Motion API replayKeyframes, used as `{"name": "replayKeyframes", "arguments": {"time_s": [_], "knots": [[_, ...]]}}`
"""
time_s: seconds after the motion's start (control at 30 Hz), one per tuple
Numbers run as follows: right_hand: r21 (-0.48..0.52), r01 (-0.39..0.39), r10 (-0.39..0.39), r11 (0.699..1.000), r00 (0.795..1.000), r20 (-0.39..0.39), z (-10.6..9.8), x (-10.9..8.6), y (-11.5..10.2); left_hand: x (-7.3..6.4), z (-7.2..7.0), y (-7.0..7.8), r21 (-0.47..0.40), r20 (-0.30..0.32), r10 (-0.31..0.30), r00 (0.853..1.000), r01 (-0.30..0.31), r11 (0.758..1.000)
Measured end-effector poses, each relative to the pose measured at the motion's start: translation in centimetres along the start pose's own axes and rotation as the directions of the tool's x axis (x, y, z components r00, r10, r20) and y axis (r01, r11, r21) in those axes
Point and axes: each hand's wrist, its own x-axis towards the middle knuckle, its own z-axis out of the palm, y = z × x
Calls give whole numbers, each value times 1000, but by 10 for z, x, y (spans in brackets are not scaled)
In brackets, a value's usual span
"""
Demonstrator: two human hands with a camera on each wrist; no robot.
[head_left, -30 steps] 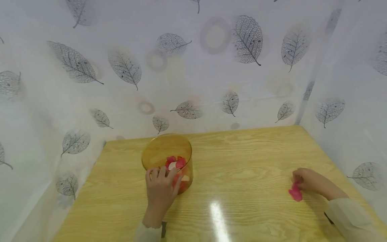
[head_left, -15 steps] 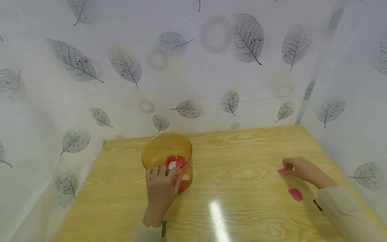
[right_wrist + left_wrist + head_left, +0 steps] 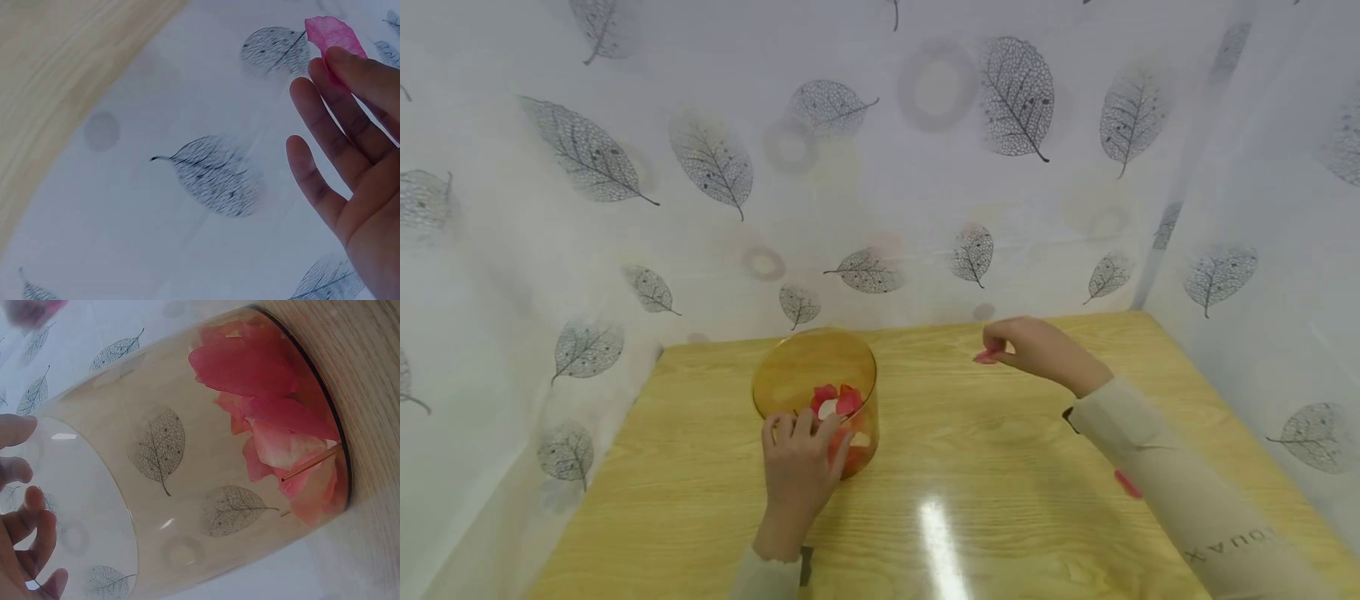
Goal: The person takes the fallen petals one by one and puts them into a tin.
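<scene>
An amber see-through jar point(image 3: 814, 358) stands on the table, left of centre. Pink, red and pale petals point(image 3: 250, 372) lie heaped at its bottom, as the left wrist view shows through its wall. My left hand point(image 3: 799, 471) holds the near rim, with the fingers bent over it. Above the back part of the table, to the right of the jar, my right hand point(image 3: 1037, 350) pinches a pink petal point(image 3: 331, 37) between thumb and fingers; the other fingers are loosely spread. Another pink petal point(image 3: 1127, 483) lies on the table, partly covered by my right sleeve.
The wood-grain table point(image 3: 955, 408) ends at the back against a white cloth wall point(image 3: 895, 200) printed with grey leaves. Similar cloth closes off both sides. A bright light reflection point(image 3: 943, 550) crosses the table's front.
My right hand has picked up one pink petal and carried it up and leftward, toward the jar. The other petal stays on the table. My left hand keeps its place at the rim.
</scene>
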Motion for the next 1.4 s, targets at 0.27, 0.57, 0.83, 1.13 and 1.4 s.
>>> {"name": "replayKeyframes", "arguments": {"time_s": [0.27,0.57,0.83,1.13,1.4], "knots": [[7,202,-201,979,979,-46,2,75,-64,1,1,0,-11,-1,-3,1000,3,1000],[-41,260,-256,965,963,86,27,125,-114,2,0,0,-12,27,-13,1000,13,1000],[-104,225,-202,969,960,191,23,130,-116,4,-2,0,-15,31,-17,999,17,1000],[-100,256,-246,962,964,98,8,100,-97,3,-1,0,-16,19,-18,1000,19,1000],[-87,286,-285,954,958,23,-5,40,-70,1,1,-1,-24,-6,-10,1000,10,1000]]}}
